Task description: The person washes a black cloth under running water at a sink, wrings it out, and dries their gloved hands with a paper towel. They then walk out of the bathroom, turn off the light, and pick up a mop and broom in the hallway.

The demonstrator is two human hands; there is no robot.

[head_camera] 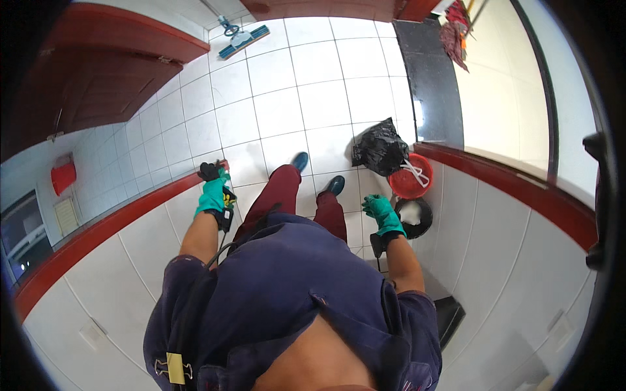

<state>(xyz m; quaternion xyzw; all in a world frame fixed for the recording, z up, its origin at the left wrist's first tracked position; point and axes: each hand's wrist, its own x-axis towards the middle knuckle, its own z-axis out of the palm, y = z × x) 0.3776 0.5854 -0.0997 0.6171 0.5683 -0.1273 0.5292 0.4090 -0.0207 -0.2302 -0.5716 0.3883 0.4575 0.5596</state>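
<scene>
My left hand [213, 188], in a green rubber glove, is closed around a black object [210, 171] beside the red door frame; what the object is cannot be told, and a black-and-yellow thing [228, 198] shows at the wrist. My right hand [379, 209], in a matching glove, hangs with curled fingers, and nothing shows in it. Ahead of that hand a black plastic bag [381, 147] lies on the tiles against a red plastic bucket [416, 183]. White strips lie over the bucket. A black bucket [424, 222] with something whitish inside stands right of my right hand.
A floor squeegee [244, 41] rests on the white tiles by the far wall. At the left is a dark red wooden door [107, 68]. A black threshold [433, 88] runs at the right, with a mop head [454, 41] beyond it. Tiled walls flank me.
</scene>
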